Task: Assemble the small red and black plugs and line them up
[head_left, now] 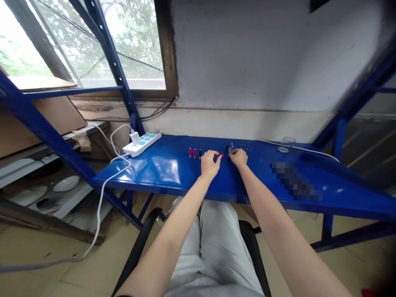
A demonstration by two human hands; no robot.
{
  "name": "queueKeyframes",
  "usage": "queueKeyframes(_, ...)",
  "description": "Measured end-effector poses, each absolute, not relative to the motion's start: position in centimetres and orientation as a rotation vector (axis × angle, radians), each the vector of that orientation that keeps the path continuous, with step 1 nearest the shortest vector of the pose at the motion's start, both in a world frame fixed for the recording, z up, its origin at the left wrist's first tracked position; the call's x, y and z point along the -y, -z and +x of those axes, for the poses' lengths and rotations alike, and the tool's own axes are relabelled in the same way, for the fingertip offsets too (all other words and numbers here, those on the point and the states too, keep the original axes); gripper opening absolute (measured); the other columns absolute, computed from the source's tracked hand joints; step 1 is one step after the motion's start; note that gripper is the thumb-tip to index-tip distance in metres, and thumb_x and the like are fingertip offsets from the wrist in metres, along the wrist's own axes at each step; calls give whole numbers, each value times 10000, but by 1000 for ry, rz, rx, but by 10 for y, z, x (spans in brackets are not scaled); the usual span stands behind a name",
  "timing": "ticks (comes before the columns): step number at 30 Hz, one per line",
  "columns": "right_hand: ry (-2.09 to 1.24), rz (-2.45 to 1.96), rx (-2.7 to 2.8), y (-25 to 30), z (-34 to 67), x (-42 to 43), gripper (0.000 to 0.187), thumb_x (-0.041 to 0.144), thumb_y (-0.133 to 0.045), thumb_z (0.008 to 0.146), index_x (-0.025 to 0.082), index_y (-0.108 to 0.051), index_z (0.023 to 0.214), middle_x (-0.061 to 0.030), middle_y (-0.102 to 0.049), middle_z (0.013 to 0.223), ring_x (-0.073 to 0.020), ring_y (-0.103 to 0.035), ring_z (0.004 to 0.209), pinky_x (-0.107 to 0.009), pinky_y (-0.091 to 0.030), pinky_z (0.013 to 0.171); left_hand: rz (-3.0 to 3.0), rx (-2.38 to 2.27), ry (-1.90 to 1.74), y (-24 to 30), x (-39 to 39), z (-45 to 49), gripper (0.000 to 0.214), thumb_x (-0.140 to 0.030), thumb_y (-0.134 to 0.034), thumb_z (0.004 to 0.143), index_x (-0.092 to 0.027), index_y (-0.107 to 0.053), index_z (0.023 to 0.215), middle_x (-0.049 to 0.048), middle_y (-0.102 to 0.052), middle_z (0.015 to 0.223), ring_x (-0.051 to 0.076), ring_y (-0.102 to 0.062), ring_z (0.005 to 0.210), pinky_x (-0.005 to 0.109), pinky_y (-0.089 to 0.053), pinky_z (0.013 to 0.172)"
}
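Both my hands rest on the blue metal table point(167, 173), close together near its middle. My left hand point(209, 162) has its fingers curled, and its fingertips pinch a small red part point(220, 155). My right hand point(239, 157) is closed in a pinch just right of it, beside a small black piece point(227, 148) and a tiny clear piece that I cannot make out well. Left of my hands stand two small red pieces point(192, 152) and one dark piece point(200, 153) in a row. A cluster of tiny dark parts point(245, 146) lies behind my right hand.
A white power strip point(141, 143) with a white cable point(103, 185) lies at the table's left rear. A clear glass dish point(286, 144) stands at the right rear. Blue rack posts point(111, 62) flank the table. White plates point(66, 183) sit on a low shelf at left.
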State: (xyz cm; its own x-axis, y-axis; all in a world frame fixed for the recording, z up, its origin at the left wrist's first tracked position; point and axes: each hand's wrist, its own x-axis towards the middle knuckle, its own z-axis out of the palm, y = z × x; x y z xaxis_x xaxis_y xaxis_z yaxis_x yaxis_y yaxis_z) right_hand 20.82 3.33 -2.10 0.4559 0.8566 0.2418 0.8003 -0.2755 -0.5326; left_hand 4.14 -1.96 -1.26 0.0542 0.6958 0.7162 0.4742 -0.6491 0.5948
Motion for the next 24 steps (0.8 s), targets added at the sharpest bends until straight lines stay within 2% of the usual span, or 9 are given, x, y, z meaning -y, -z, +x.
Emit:
queueKeyframes(14,127,-2086,1653,17,195,-8,155,242,-515,784,170,-639,843,-108,-652,902,-232,-580,882,-299,-380,694,2120,-1162,-1700,17,16,41,69,-239,-553,803,-173,-571,803,43,-603,820,155,-537,778,296,-433,760)
queueKeyframes(24,262,-1775,1953,15,184,18,105,226,-507,795,188,-596,756,-69,-595,886,-203,-514,877,-294,-308,683,2086,-1233,-1722,13,19,40,60,-230,-558,795,-172,-570,804,38,-607,821,149,-533,764,291,-428,754)
